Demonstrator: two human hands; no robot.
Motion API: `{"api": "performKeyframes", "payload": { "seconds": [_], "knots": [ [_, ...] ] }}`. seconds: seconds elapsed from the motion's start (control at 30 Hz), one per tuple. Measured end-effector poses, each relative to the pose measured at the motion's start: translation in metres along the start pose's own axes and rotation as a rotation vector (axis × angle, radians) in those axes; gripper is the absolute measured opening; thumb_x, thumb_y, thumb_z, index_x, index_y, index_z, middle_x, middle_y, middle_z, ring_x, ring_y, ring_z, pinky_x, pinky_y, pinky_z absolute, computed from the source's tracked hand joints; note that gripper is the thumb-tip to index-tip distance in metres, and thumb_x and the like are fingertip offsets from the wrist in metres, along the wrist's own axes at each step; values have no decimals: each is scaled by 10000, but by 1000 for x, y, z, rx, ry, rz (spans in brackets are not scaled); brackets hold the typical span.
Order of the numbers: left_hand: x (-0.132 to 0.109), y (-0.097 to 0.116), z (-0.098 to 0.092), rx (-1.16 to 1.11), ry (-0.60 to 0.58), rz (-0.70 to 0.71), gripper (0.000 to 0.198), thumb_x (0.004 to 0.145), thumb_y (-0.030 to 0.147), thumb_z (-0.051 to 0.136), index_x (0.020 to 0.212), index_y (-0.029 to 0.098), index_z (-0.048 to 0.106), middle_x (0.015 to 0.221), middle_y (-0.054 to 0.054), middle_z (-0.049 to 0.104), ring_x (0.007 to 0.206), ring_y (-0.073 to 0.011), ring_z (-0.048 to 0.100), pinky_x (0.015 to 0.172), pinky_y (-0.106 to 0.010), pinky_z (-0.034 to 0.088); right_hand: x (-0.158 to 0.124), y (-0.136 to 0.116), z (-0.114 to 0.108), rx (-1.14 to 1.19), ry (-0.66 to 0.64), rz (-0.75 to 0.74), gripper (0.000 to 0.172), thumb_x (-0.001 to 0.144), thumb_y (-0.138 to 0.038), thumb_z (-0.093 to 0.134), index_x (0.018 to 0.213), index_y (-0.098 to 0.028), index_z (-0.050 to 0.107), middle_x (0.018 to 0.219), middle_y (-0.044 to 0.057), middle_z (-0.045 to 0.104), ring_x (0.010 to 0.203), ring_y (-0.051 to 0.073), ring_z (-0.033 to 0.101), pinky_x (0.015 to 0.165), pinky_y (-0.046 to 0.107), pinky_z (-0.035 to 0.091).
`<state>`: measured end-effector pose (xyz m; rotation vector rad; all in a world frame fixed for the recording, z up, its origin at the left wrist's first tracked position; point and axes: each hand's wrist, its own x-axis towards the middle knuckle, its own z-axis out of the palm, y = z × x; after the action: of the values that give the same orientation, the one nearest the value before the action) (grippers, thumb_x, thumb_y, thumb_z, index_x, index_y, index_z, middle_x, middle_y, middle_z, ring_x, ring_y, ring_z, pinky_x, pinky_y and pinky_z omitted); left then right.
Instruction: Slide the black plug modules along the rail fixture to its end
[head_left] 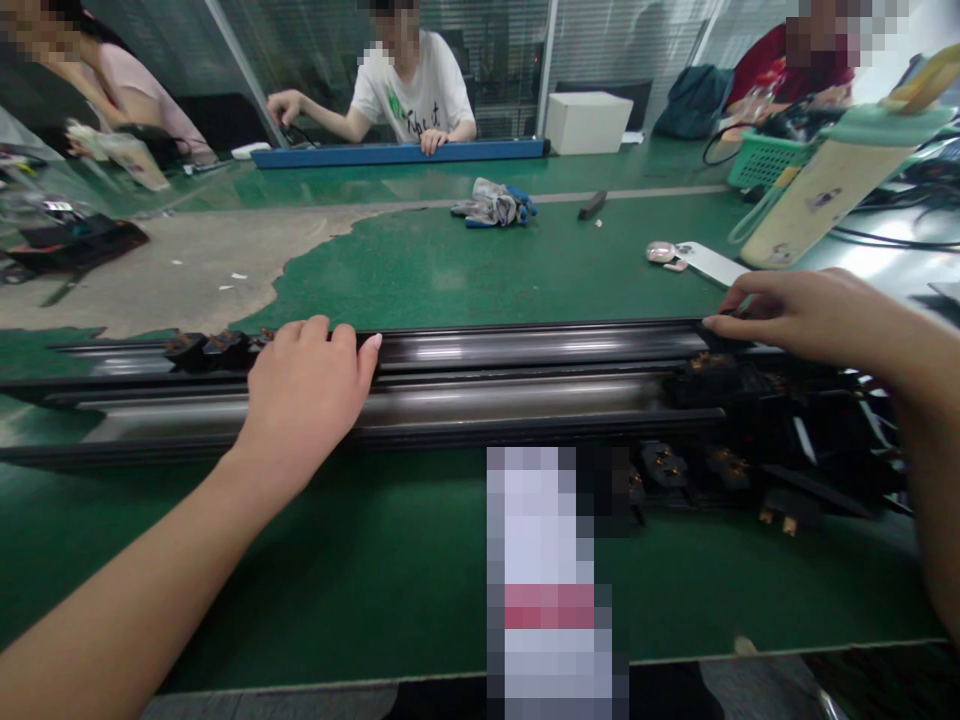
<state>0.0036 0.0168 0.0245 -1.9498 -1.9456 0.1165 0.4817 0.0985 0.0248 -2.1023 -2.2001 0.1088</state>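
Two long black metal channels point(510, 392) lie side by side across the green table, their shiny insides facing up. My left hand point(304, 385) lies over them left of the middle, fingers curled over the far channel point(465, 347). Next to it, several black socket modules point(185, 350) with copper-coloured contacts sit at the far channel. At that channel's right end, my right hand point(772, 305) pinches a black part point(731, 328), mostly hidden by the fingers. More black socket modules point(664, 465) with copper contacts are piled below my right hand, at the channels' right ends.
A cream bottle with a green lid point(832, 190), a white phone point(712, 264) and a green basket point(769, 160) stand or lie at right. Gloves point(495, 203) lie farther back. Across the table, a person in white touches a blue bar point(405, 153); two others sit at the sides.
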Motion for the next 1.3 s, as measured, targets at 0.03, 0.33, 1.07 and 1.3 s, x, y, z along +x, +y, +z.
{"api": "performKeyframes", "payload": {
  "seconds": [0.03, 0.33, 1.07, 1.3],
  "knots": [
    [0, 0, 0, 0, 0, 0, 667, 1089, 412, 144, 1193, 77, 711, 1204, -274, 702, 1164, -424, 636, 962, -515, 536, 0, 0, 0, 3, 5, 2, 726, 622, -926, 497, 900, -275, 658, 822, 115, 721, 739, 296, 628, 763, 480, 447],
    [1, -2, 4, 16, 36, 10, 665, 1091, 422, 145, 1201, 105, 719, 1169, -248, 713, 1138, -402, 642, 957, -498, 534, 3, 6, 0, 17, -5, -11, 757, 633, -967, 525, 909, -280, 681, 808, 108, 723, 720, 289, 625, 760, 489, 445],
    [0, 3, -2, -59, -26, -21, 696, 1077, 409, 154, 1227, 15, 708, 1261, -316, 679, 1254, -469, 611, 1025, -561, 512, 2, 16, -7, 16, -52, 177, 778, 538, -955, 609, 881, -258, 658, 905, 127, 728, 828, 314, 648, 746, 473, 455],
    [0, 3, -3, -11, -32, -18, 706, 1085, 396, 129, 1228, 15, 707, 1277, -302, 689, 1240, -455, 626, 1022, -537, 525, 6, 44, -11, 24, -75, 251, 991, 330, -1076, 564, 889, -265, 668, 880, 121, 737, 793, 314, 647, 719, 470, 460]
  ]
}}
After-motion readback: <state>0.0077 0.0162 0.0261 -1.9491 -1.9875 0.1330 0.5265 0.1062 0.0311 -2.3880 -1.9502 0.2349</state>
